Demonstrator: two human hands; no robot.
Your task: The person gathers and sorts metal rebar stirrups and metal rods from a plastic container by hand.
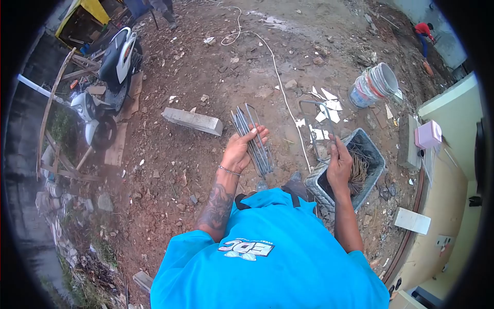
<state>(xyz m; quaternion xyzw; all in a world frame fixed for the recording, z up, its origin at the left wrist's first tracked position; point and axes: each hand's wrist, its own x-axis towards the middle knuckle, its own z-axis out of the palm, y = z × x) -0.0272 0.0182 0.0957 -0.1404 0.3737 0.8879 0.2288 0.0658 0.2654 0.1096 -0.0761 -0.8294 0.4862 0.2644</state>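
Note:
My left hand, palm up, is closed round a bundle of steel stirrups, thin grey rods bent into narrow rectangles. The thumb lies across them, and one loop leans out above the rest. In my right hand is a single rectangular stirrup, pinched at its lower right side and held apart from the bundle. Directly below that hand stands a dark plastic tub. A coil of rusty wire lies inside it, partly covered by my right hand and forearm.
A concrete block lies ahead on the dirt, near a white cable. Stacked buckets and broken white tiles are at the right. A motorbike stands left. A person in red bends over far right.

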